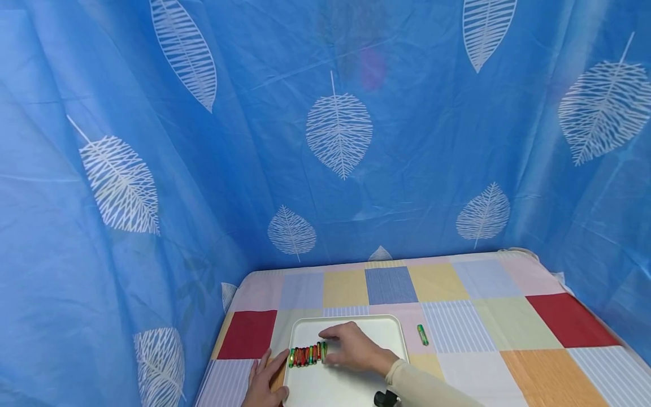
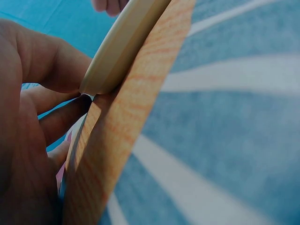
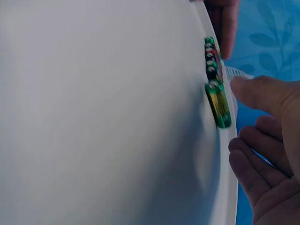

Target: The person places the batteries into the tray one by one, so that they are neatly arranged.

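Note:
Several red and green batteries (image 1: 305, 356) lie side by side in a row at the left of a white tray (image 1: 346, 390). At the row's right end is a green battery (image 3: 218, 105) with a gold band. My right hand (image 1: 353, 349) hovers over that end, thumb and fingers spread around the green battery; the right wrist view shows a gap between thumb and fingers with nothing in it. My left hand (image 1: 264, 381) rests at the tray's left edge, its fingers extended; in the left wrist view a finger (image 2: 56, 63) touches the tray's rim (image 2: 122, 51).
A lone green battery (image 1: 422, 334) lies on the patchwork tablecloth (image 1: 458, 322), right of the tray. Near my right wrist is a small black object (image 1: 385, 398) at the tray's lower side. Blue curtains (image 1: 244, 141) with white leaf prints hang behind and beside the table.

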`<action>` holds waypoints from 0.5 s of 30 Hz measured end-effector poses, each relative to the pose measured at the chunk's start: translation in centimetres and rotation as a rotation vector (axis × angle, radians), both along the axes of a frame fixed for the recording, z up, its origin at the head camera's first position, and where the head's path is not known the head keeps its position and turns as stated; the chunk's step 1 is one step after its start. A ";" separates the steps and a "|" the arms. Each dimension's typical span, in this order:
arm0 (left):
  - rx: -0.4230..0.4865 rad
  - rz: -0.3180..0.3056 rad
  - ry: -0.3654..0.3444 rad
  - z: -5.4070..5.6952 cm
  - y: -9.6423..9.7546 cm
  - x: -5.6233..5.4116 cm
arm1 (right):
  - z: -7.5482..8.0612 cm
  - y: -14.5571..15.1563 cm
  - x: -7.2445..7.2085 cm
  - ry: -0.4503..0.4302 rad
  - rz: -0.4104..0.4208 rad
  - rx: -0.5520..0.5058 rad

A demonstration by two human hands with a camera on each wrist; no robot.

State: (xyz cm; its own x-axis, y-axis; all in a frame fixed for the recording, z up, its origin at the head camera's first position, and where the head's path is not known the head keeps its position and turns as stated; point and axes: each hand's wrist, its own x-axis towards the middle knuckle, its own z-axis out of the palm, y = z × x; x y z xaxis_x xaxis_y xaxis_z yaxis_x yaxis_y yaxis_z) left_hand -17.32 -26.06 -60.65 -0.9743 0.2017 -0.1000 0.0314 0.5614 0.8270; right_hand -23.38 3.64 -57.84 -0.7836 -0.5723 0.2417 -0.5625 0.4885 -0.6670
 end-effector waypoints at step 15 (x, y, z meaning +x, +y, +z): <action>-0.014 -0.002 -0.021 -0.4 0.0 -0.1 | 0.4 5.4 -0.2 -0.090 -0.027 -0.043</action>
